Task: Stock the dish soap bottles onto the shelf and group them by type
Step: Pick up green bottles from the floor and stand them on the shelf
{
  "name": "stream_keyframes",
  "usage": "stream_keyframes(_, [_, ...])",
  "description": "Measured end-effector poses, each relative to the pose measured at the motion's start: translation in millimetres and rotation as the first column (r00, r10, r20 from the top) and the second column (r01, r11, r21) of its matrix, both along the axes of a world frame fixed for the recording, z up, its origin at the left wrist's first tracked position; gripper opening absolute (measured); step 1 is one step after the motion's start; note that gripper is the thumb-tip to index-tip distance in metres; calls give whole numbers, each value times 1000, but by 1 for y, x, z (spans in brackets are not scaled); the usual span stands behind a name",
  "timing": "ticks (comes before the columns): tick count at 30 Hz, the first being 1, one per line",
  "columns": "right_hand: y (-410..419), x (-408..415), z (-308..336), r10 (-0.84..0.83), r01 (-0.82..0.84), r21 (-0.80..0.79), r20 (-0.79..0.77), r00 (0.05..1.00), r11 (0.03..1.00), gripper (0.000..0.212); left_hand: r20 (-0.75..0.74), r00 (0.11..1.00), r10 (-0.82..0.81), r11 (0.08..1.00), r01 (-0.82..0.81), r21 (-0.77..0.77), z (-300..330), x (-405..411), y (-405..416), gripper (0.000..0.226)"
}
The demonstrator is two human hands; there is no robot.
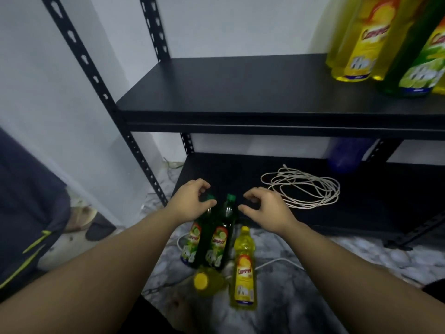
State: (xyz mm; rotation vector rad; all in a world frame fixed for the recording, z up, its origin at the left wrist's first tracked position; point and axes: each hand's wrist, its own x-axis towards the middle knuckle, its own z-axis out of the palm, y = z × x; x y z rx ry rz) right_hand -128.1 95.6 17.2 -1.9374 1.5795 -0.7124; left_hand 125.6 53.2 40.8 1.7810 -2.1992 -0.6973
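Two green dish soap bottles (218,239) stand side by side on the marble floor in front of the black shelf (240,92). My left hand (190,201) hovers just over the left green cap, fingers curled and apart. My right hand (265,208) is beside the right green cap, fingers apart, not touching it. A yellow bottle (243,268) stands to the right of the green pair, and a second yellow bottle (204,282) stands nearer me, seen from above. On the upper shelf at the right stand yellow bottles (354,39) and a green one (414,59).
A coiled white cable (303,186) lies on the lower shelf board. A blue bottle (346,155) stands behind it under the upper board. Black perforated uprights (134,150) frame the shelf at the left. A dark garment (26,213) and sandals (84,218) lie at the left.
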Motion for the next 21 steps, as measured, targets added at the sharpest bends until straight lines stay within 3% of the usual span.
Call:
stream_keyframes(7, [-53, 34, -74, -166, 153, 275, 24, 986, 949, 59, 59, 988, 140, 979, -147, 142, -75, 26, -45, 67])
stream_keyframes(13, [-92, 54, -133, -312, 275, 372, 42, 949, 887, 74, 1, 984, 179, 960, -174, 218, -130, 21, -86, 73])
stream_keyframes(15, [-102, 59, -146, -344, 298, 393, 48, 938, 870, 67, -18, 989, 148, 954, -138, 265, -146, 17, -95, 71])
stream_keyframes(19, [-112, 64, -157, -368, 287, 430, 117, 922, 856, 32, -21, 992, 123, 952, -112, 285, -170, 14, -101, 46])
stream_keyframes(21, [-114, 65, -159, -384, 293, 439, 133, 914, 849, 29, -28, 988, 150, 954, -138, 265, -175, 13, -99, 40])
